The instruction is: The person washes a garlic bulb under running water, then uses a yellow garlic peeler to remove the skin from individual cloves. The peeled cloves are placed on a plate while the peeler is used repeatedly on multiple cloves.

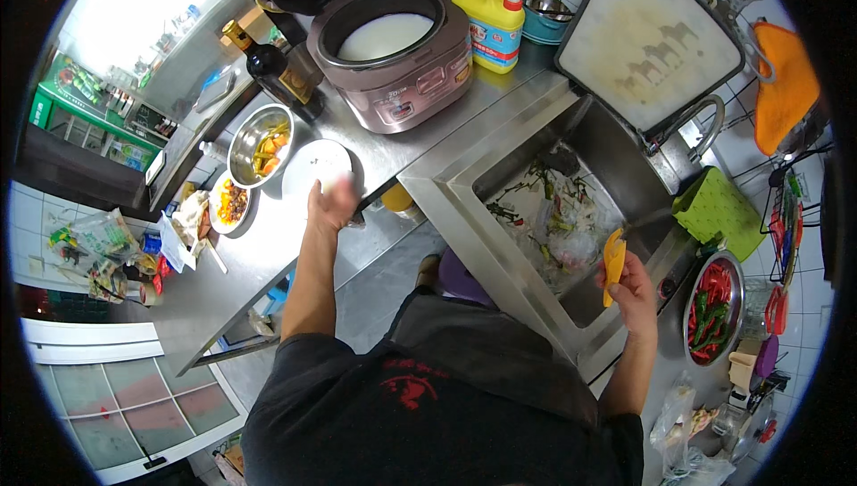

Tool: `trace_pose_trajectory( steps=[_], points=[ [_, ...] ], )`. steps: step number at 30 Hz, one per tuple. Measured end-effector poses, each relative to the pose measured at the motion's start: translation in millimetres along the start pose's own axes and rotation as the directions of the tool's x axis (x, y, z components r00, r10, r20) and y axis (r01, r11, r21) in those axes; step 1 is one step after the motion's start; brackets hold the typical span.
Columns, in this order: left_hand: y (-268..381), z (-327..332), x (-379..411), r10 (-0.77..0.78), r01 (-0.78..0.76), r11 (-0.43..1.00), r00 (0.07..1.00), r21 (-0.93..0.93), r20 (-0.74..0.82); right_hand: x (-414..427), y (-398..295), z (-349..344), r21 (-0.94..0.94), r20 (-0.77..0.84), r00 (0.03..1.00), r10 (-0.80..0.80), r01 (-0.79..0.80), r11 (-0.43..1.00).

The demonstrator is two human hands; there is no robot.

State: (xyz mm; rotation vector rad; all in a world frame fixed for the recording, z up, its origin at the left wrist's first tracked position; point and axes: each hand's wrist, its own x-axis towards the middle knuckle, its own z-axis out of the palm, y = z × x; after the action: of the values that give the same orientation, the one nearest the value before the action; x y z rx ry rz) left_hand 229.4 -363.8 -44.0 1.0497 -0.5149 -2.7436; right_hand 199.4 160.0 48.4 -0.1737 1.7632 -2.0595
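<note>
My right hand (633, 292) grips a curved yellow object (613, 265) over the right side of the steel sink (596, 141); its exact kind cannot be made out. Thumb raised, my left hand (333, 203) is at the near edge of a white plate (311, 165) on the steel counter. Blur on its fingers hides whether they touch the plate or hold anything. Small dark specks lie on the plate. Stems, vegetable scraps and clear plastic (569, 218) cover much of the sink bottom.
Beyond the plate stand a steel bowl of cut vegetables (244, 141), a dish of chopped food (221, 208), a dark bottle (278, 71) and an open rice cooker (395, 84). A cutting board (643, 51) leans behind the sink. Red and green peppers fill a bowl (738, 305) at right.
</note>
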Motion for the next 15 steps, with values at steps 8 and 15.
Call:
trace_pose_trajectory(
  steps=[8, 15],
  points=[
    [-114.1, 130.5, -51.7, -0.094, -0.261, 0.855, 0.771, 0.448, 0.63, -1.4, 11.8, 5.2, 0.12, 0.103, 0.995, 0.012, -0.024, 0.992],
    [-186.6, 187.0, -86.5, -0.314, -0.46, 0.67, 0.535, 0.582, 0.785, 0.6, -19.9, 20.3, 0.065, 0.078, 0.994, -0.074, 0.069, 0.996]
  ],
)
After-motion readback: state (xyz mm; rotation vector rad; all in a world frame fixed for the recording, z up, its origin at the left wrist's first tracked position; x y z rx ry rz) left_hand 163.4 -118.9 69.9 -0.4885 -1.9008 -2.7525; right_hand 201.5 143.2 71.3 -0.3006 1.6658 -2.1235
